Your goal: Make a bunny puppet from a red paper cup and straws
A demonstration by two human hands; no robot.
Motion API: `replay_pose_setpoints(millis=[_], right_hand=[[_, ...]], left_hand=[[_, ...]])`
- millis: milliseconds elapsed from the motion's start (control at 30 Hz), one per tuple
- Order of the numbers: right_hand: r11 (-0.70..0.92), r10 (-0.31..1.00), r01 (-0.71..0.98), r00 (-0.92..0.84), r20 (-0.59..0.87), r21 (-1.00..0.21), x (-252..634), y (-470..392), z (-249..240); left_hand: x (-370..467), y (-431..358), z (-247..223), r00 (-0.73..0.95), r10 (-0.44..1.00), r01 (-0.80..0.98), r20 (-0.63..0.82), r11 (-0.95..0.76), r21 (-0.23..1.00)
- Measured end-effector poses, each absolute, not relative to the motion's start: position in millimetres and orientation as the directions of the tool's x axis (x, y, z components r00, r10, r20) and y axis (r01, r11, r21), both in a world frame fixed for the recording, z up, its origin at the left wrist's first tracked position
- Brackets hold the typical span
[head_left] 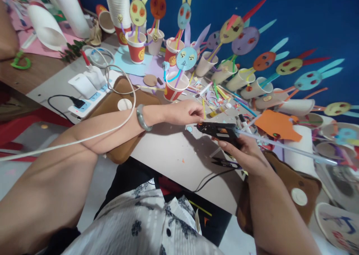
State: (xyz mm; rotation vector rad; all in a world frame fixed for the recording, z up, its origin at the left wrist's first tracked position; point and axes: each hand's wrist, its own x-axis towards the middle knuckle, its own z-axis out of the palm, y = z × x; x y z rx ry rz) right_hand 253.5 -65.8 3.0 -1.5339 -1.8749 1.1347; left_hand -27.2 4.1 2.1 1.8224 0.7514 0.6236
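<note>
My left hand (185,112) is closed in a pinch over the table, with a short yellow strip (203,108) upright at its fingertips. My right hand (249,152) is wrapped round a black hot glue gun (221,131). The gun's nozzle points left, just under the left fingertips. Out of its back runs a long clear glue stick (288,146). A small light-blue paper disc (189,128) lies by the nozzle. Behind the left hand stands a red paper cup (176,88) carrying a blue rabbit-faced paper figure (187,58).
More rabbit figures in cups line the blue wall (308,19). Paper scraps (215,96) litter the table (168,146). Black thread snips (226,163) lie below the glue gun. A power strip (92,98) with plugs is at left; a white cable crosses my left arm. Brown pads (120,150) lie under both arms.
</note>
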Motion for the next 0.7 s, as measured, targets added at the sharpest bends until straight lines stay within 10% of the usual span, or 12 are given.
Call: replay_pose_setpoints(millis=[700], right_hand=[[0.063, 0.969, 0.574, -0.23, -0.087, -0.816, 254.7, -61.2, 0.8]], left_hand=[[-26.7, 14.8, -2.5, 0.585, 0.788, 0.095, 0.19, -0.3, 0.949]])
